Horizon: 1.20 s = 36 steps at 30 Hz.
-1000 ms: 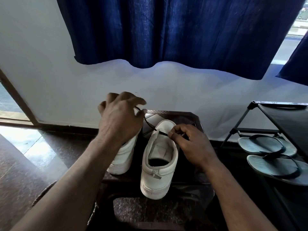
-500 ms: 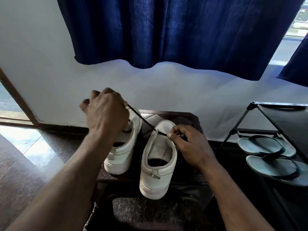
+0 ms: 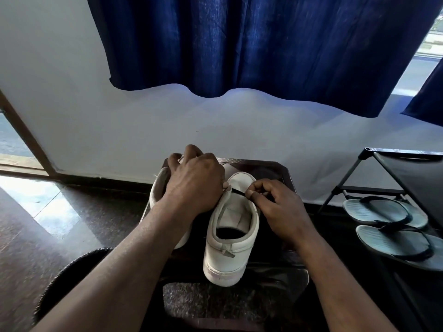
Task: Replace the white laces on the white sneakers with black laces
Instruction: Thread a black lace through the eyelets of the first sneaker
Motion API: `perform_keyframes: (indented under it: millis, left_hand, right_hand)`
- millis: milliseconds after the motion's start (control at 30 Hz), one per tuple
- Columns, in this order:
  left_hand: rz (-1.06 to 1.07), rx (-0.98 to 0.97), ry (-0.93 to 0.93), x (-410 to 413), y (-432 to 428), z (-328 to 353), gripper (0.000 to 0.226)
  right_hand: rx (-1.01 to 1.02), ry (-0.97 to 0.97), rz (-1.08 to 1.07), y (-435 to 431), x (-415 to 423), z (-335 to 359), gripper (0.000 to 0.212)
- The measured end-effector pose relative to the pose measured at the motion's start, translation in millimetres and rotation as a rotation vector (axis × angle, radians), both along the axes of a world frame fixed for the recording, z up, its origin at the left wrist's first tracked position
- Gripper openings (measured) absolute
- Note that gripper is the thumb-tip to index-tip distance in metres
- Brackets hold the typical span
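Sneakers point(image 3: 227, 255) on dark table point(image 3: 266, 167) beneath blue curtain point(image 3: 239, 44); right fingers point(image 3: 251, 194) pinch black lace point(image 3: 238, 192), left fingers point(image 3: 191, 151) curl, grip unclear.

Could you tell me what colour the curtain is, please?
The curtain is dark blue; head view shows it.

A small dark table point(image 3: 263, 164) with a raised rim stands at the lower centre of the frame, against the wall. Two white sneakers sit directly on it, side by side: one sneaker point(image 3: 230, 255) at centre, heel toward the viewer, and the other sneaker point(image 3: 157, 188) just left of it, mostly hidden. The table rests on a glossy speckled floor point(image 3: 48, 224). At the right edge a black rack point(image 3: 407, 168) shelters two pale flip-flops point(image 3: 378, 212).
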<state>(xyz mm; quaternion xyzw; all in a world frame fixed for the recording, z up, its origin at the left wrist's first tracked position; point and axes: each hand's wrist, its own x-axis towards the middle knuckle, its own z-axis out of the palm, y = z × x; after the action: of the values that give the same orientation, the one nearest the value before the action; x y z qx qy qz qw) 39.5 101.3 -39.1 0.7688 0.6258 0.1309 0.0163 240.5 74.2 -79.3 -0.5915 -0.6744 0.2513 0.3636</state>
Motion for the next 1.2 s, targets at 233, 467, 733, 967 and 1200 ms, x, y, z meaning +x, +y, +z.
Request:
perform_keyframes:
  millis: [233, 467, 733, 967, 1200]
  left_hand:
    - [-0.016, -0.023, 0.009, -1, 0, -3, 0.026]
    - [-0.010, -0.031, 0.006, -2, 1, -5, 0.019]
    - [0.004, -0.022, 0.069, -2, 2, -6, 0.022]
    - [0.006, -0.029, 0.105, -1, 1, -4, 0.028]
    - [0.016, -0.031, 0.113, -1, 1, -4, 0.028]
  right_hand:
    - [-0.028, 0.152, -0.105, 1, 23, 2, 0.013]
    - [-0.021, -0.156, 0.058, -2, 27, 1, 0.011]
    - [-0.297, -0.195, 0.090, -3, 35, 10, 0.014]
    - [-0.354, 1.081, 0.137, -12, 40, 41, 0.016]
    - [0.102, 1.450, 0.298, -14, 85, 54, 0.032]
